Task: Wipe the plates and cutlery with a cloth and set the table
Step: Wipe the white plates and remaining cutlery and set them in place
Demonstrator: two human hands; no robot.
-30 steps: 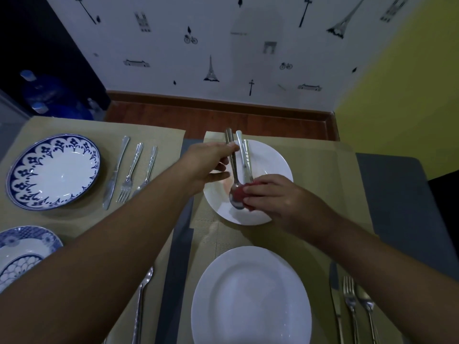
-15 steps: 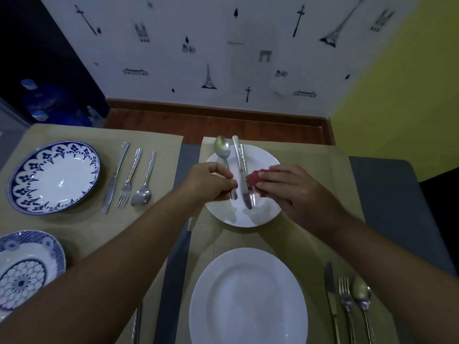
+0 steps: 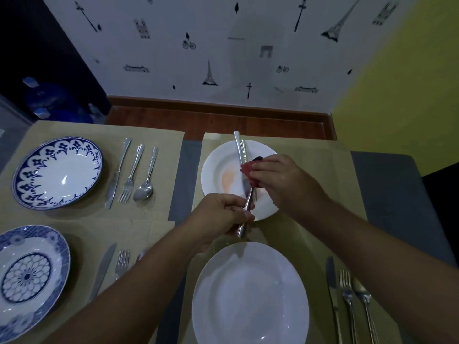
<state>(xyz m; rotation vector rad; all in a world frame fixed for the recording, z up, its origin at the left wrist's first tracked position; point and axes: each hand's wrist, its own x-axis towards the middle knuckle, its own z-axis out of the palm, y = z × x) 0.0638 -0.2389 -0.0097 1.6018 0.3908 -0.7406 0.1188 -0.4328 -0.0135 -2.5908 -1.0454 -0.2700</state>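
Observation:
My left hand [image 3: 223,214] grips the handle of a spoon [image 3: 246,214] above the near rim of the far white plate [image 3: 218,165]. My right hand [image 3: 280,182] pinches a red cloth [image 3: 248,170] round the spoon's upper end, which is hidden by the cloth. A knife [image 3: 239,150] and a fork [image 3: 244,151] lie side by side across that plate. A larger white plate [image 3: 250,294] sits nearer to me on the same placemat.
A knife [image 3: 331,281], fork [image 3: 346,289] and spoon [image 3: 361,294] lie right of the near plate. On the left mats are two blue-patterned plates [image 3: 57,172] [image 3: 29,276], each with cutlery [image 3: 131,175] [image 3: 109,266] beside it. The table's far edge meets the wall.
My left hand has lifted the spoon off the far plate and pulled it towards me. My right hand has brought the red cloth onto its upper end. Knife and fork stay on the plate.

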